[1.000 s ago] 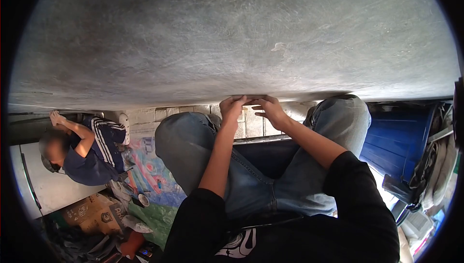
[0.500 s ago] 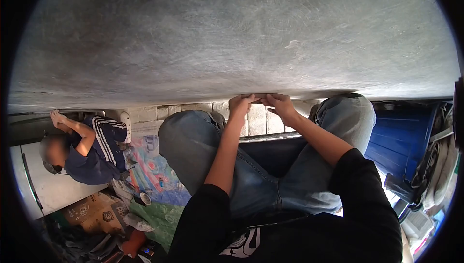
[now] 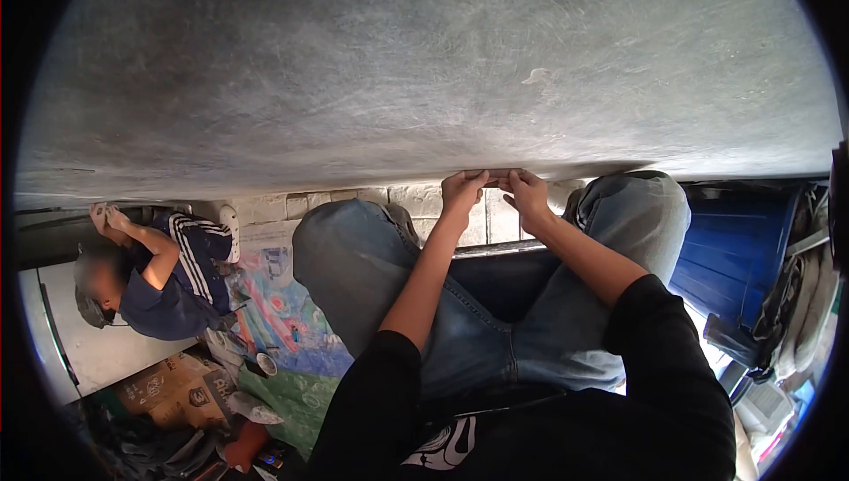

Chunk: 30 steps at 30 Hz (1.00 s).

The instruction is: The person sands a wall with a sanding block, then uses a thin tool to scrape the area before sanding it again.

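Observation:
A thin, flat, brownish piece point(image 3: 498, 174) lies against the grey wall point(image 3: 424, 65), close to where it drops out of sight in front of my knees. My left hand point(image 3: 461, 193) grips one end of it, fingers behind and thumb in front. On the other end, my right hand point(image 3: 531, 197) is closed in the same way, its thumb near the left thumb. Both hands touch or nearly touch the wall. What the piece is made of cannot be made out, and its far side is hidden.
Whitish floor tiles point(image 3: 424, 202) show beneath my hands, between my jeans-clad knees. To the left another person point(image 3: 168, 291) sits facing the same wall, hands raised to it. A colourful mat point(image 3: 287, 304), cardboard boxes point(image 3: 181, 388) and a blue panel point(image 3: 734, 247) surround me.
Both my hands have slid a little to the right along the wall with the flat piece, more of which now shows between them. The other person's head has shifted slightly.

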### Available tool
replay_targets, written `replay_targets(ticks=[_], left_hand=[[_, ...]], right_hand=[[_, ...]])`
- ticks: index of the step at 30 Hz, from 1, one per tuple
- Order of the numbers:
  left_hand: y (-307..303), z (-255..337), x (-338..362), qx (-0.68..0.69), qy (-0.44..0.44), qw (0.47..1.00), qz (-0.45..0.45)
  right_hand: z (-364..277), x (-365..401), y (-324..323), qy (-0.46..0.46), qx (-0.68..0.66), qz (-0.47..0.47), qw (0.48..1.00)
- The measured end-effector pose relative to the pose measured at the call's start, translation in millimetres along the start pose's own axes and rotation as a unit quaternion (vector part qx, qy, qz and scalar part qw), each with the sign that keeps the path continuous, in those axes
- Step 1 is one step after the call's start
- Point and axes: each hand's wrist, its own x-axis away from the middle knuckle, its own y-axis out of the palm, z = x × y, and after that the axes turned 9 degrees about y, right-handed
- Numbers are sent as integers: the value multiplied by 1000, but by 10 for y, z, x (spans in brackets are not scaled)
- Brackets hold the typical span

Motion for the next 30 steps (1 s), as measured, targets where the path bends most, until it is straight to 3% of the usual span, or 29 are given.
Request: replay_targets(ticks=[2,5,7,10,12,15,19,24,26,30], left_hand=[[-22,29,21,4,12,1000,-1],[-185,164,72,-32,5,996,83],[-389,270,86,-31,-7,997,74],[-465,272,95,-22,-7,997,72],[-414,235,73,-29,2,996,83],[-148,126,76,-63,4,997,53],[136,-20,69,10,10,1000,-9],[21,-116,52,24,13,1000,2],[-101,-14,93,33,-18,994,98],[-283,76,80,7,13,996,88]], right_hand=[[-41,21,-29,18,-2,-19,1000],[-77,68,67,58,5,-86,995],[-97,97,177,54,48,-184,980],[-89,65,235,73,52,-211,973],[-76,36,181,79,44,-215,972],[13,-57,-33,69,14,-118,990],[-36,24,-232,48,7,-35,998],[3,-40,-142,55,33,-57,996],[11,-40,-16,67,50,-81,993],[6,-20,132,82,57,-136,986]])
